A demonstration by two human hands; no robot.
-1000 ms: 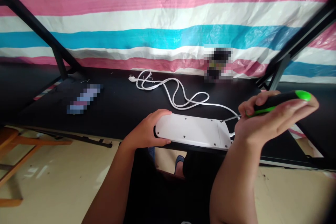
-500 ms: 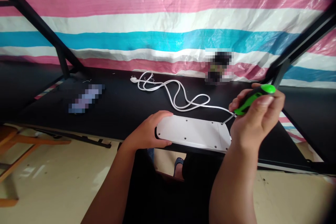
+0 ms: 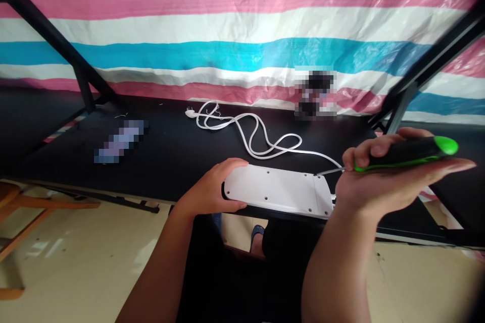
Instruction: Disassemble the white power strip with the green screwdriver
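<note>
One partly covered, dark-dotted oblong white plastic casing (image 3: 278, 189)
Left grip (image 3: 212, 189) clasped its end; right grip (image 3: 375, 179) held a slim black-and-green screwdriver (image 3: 405, 154).

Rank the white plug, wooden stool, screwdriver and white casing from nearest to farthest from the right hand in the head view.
1. Screwdriver: gripped in the right hand.
2. White casing: just left.
3. White plug: farther left, and back.
4. Wooden stool: far left.
</note>
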